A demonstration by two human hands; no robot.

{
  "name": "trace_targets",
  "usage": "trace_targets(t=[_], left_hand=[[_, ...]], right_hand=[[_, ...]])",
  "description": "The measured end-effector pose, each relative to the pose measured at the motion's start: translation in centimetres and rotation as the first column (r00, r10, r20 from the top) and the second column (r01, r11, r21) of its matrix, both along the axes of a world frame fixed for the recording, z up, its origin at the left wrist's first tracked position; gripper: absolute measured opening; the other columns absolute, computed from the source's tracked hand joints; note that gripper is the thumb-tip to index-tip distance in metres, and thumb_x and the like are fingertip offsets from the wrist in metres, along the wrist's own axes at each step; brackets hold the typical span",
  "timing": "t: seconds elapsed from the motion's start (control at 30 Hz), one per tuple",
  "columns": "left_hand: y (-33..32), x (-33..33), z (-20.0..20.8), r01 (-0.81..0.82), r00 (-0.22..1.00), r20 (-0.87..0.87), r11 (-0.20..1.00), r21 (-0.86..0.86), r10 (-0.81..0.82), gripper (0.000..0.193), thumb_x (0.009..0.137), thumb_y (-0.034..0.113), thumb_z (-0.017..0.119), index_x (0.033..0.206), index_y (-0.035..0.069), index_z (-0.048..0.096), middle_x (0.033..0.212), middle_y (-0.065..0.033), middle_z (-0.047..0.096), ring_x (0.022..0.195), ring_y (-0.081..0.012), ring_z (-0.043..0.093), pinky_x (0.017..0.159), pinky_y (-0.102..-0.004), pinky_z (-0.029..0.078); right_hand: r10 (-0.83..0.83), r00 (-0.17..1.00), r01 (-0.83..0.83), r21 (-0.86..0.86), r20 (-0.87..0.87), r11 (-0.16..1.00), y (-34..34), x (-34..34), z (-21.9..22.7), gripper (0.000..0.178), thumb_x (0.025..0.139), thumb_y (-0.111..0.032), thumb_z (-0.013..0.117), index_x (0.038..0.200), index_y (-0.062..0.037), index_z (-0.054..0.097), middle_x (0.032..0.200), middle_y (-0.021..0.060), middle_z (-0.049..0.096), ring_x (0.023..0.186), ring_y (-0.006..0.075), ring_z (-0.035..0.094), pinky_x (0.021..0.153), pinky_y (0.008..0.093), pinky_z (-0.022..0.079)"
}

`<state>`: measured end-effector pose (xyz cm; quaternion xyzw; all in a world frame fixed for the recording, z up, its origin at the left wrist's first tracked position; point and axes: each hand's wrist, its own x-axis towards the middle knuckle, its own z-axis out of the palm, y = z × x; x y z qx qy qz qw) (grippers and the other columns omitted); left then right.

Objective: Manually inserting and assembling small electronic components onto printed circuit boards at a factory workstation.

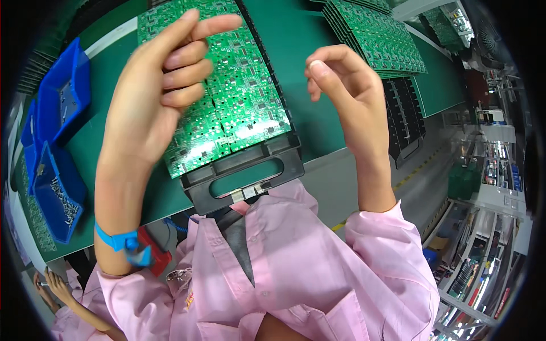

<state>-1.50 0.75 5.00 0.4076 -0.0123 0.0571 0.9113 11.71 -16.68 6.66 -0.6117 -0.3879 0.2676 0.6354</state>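
My left hand (162,79) is above a green circuit board panel (244,105). Its index finger points outward while the other fingers curl in against the palm; whatever lies inside them is hidden. On the right my right hand (355,91) hovers clear of the panel, thumb tip against the bent fingers, and anything pinched there is too small to make out. The panel carries many small chips and holes. It rests in a black carrier frame (296,162) with a handle slot at the near end. A blue strap (122,241) circles my left wrist.
Blue bins (62,102) stand at the left; the nearer blue bin (42,187) holds small metal screws. Stacked green boards (375,40) lie at the far right of the green table (315,122), near a black rack (405,116). Another person's hand (56,284) shows at lower left.
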Motion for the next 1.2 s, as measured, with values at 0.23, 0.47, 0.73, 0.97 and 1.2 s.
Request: trace_targets(t=[0.23, 0.47, 0.73, 0.97, 1.2], left_hand=[[-5.1, -2.3, 0.4, 0.040, 0.984, 0.142, 0.639, -0.768, 0.110, 0.032, 0.090, 0.010, 0.032, 0.120, -0.002, 0.035, 0.094, -0.0077, 0.049, 0.070, -0.0111, 0.046, 0.057, -0.0194, 0.040], [-7.4, -3.2, 0.8, -0.247, 0.930, -0.036, 0.548, -0.799, 0.367, 0.033, 0.090, 0.010, 0.029, 0.120, -0.003, 0.034, 0.110, -0.0147, 0.046, 0.100, -0.0211, 0.047, 0.085, -0.0297, 0.040], [-8.3, -2.6, -0.4, -0.230, 0.933, 0.018, 0.634, -0.738, 0.359, 0.035, 0.090, 0.012, 0.028, 0.122, -0.002, 0.032, 0.121, -0.0172, 0.041, 0.112, -0.0244, 0.042, 0.092, -0.0328, 0.037], [-7.6, -1.7, -1.1, -0.181, 0.927, 0.046, 0.552, -0.814, 0.373, 0.036, 0.091, 0.013, 0.027, 0.123, -0.002, 0.031, 0.121, -0.0171, 0.041, 0.112, -0.0237, 0.042, 0.094, -0.0334, 0.036], [-7.0, -1.0, 0.3, -0.414, 0.883, -0.164, 0.562, -0.716, 0.440, 0.031, 0.092, 0.016, 0.027, 0.116, 0.000, 0.037, 0.104, -0.0128, 0.050, 0.094, -0.0185, 0.051, 0.079, -0.0274, 0.044]], right_hand=[[0.010, 0.955, -0.056, 0.148, 0.298, 0.987, 0.5, -3.6, 2.4, 0.013, 0.074, 0.002, 0.057, 0.086, 0.0017, 0.054, 0.078, 0.0045, 0.053, 0.064, 0.0097, 0.047, 0.060, 0.0185, 0.039], [0.007, 0.710, -0.178, 0.170, 0.705, 0.969, 1.3, -4.3, 1.5, 0.012, 0.067, -0.001, 0.062, 0.079, -0.0019, 0.060, 0.078, 0.0049, 0.051, 0.069, 0.0121, 0.047, 0.063, 0.0205, 0.039], [-0.022, 0.404, -0.221, 0.121, 0.914, 0.968, 1.7, -4.7, 0.7, 0.012, 0.061, -0.007, 0.066, 0.073, -0.0072, 0.064, 0.074, 0.0020, 0.050, 0.067, 0.0139, 0.043, 0.063, 0.0229, 0.037], [0.049, 0.270, -0.089, -0.026, 0.962, 0.996, 1.8, -4.7, 0.9, 0.015, 0.062, -0.008, 0.065, 0.076, -0.0081, 0.064, 0.075, 0.0005, 0.053, 0.066, 0.0140, 0.043, 0.062, 0.0236, 0.037], [0.195, 0.813, -0.280, 0.075, 0.549, 0.957, 2.4, -3.3, 0.6, 0.009, 0.069, -0.005, 0.062, 0.077, -0.0029, 0.061, 0.078, 0.0033, 0.057, 0.067, 0.0121, 0.045, 0.065, 0.0213, 0.037]])
